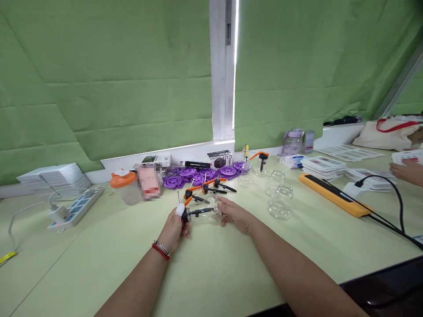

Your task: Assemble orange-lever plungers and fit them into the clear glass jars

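In the middle of the table a clear glass jar lies on its side between my hands. My right hand is wrapped around its right end. A black crank head with an orange arm is gripped by my left hand, which has a white cover on the thumb. The head's black shaft points along the jar and appears to be inside it. Just beyond, several similar black-and-orange crank heads lie in a row. Clear glass jars stand to the right. One jar carries a crank head on top.
Purple wheel-shaped parts are piled behind, near a cup holder box. Left are an orange-lidded cup and a white power strip. Right are a yellow power strip with cables, stacked white packets and another person's hand.
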`<state>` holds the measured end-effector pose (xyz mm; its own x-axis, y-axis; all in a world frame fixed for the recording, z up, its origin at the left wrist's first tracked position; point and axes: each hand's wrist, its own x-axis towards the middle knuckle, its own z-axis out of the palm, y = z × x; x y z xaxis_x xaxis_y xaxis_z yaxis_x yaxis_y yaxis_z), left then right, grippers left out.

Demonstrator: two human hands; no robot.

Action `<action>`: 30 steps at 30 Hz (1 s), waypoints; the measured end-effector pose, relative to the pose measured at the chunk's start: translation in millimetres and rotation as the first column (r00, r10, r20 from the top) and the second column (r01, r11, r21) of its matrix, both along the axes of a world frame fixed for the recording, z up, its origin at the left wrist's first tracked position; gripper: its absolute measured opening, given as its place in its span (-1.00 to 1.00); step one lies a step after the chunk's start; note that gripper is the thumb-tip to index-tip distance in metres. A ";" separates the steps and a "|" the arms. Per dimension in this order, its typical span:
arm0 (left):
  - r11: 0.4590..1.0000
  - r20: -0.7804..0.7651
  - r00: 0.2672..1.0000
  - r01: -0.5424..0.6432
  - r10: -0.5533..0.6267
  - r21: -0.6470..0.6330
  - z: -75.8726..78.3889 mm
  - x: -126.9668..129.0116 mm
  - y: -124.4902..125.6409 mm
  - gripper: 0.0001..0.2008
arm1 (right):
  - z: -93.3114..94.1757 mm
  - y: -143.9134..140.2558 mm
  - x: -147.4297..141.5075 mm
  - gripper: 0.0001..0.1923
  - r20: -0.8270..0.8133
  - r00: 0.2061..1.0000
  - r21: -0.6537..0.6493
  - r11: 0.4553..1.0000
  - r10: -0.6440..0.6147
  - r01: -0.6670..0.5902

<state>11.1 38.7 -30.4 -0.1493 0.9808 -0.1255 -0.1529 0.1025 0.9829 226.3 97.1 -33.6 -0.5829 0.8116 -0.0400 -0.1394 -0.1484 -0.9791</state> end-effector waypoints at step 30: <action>1.000 0.006 1.000 -0.008 0.008 -0.006 -2.3 -0.5 1.9 -0.55 | -5.3 3.6 -0.1 -0.33 0.045 0.998 -0.002 0.999 0.044 -0.044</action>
